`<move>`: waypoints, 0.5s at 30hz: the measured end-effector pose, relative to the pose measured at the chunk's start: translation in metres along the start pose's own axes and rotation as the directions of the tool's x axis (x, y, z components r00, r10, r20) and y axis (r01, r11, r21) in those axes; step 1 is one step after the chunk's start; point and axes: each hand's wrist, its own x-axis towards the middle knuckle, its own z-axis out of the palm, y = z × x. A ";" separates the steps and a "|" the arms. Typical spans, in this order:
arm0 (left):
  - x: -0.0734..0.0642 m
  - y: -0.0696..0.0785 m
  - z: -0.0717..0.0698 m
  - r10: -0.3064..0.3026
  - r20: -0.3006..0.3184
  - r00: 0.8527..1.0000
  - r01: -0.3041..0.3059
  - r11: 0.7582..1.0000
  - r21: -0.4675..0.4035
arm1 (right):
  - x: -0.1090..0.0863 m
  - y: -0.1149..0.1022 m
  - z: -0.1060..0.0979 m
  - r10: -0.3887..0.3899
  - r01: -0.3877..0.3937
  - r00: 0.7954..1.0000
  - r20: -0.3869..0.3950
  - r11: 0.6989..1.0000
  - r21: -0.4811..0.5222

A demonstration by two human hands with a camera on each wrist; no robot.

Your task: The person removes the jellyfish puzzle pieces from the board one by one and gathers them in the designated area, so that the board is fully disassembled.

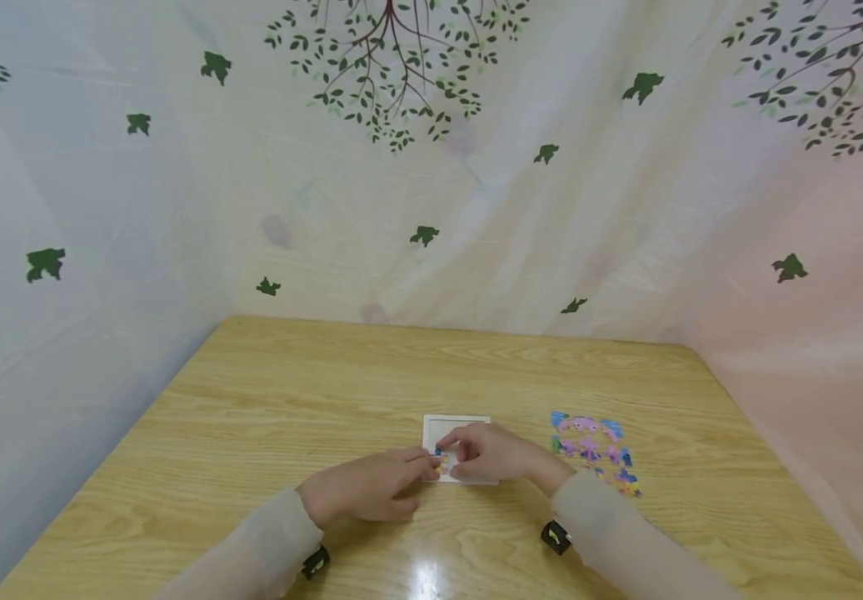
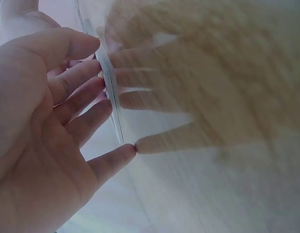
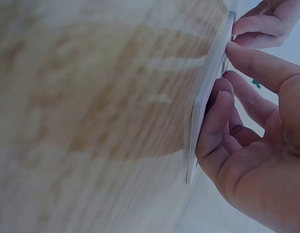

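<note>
A small white puzzle tray (image 1: 457, 427) lies on the table, a few colourful jigsaw pieces (image 1: 444, 467) in its lower left part. My left hand (image 1: 371, 483) comes in from the left with fairly straight fingers, their tips on the tray's left side and over the pieces. In the left wrist view the fingers (image 2: 86, 124) spread along the tray's edge. My right hand (image 1: 502, 454) reaches over the tray's right side, its extended index fingertip on a dark blue piece (image 1: 438, 451). The right wrist view shows its other fingers (image 3: 217, 128) bent against the tray.
To the right of the tray lies a group of jigsaw pieces (image 1: 589, 450) with a pink cartoon creature on blue, yellow pieces at its near end. The wooden table (image 1: 289, 375) ends at a leaf-patterned cloth backdrop (image 1: 341, 250). A black strap device sits at each wrist.
</note>
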 end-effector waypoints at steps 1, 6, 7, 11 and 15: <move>0.000 0.000 0.000 -0.002 0.000 1.000 0.002 1.000 0.004 | 0.000 0.000 0.000 0.001 -0.001 1.000 -0.002 1.000 -0.002; -0.005 0.001 -0.003 -0.011 -0.014 1.000 0.012 0.999 0.030 | 0.000 -0.001 0.002 0.016 -0.016 1.000 -0.019 1.000 -0.006; -0.005 0.001 -0.003 -0.011 -0.017 1.000 0.012 0.999 0.037 | 0.000 -0.001 0.002 0.022 -0.022 1.000 -0.022 1.000 -0.005; -0.008 0.001 -0.005 -0.001 -0.015 1.000 0.002 0.997 0.075 | 0.001 -0.001 0.002 0.045 -0.046 0.999 -0.024 0.999 -0.005; -0.012 -0.001 -0.006 -0.002 0.004 1.000 0.001 0.995 0.099 | 0.002 0.000 0.002 0.045 -0.046 0.999 -0.023 0.999 -0.020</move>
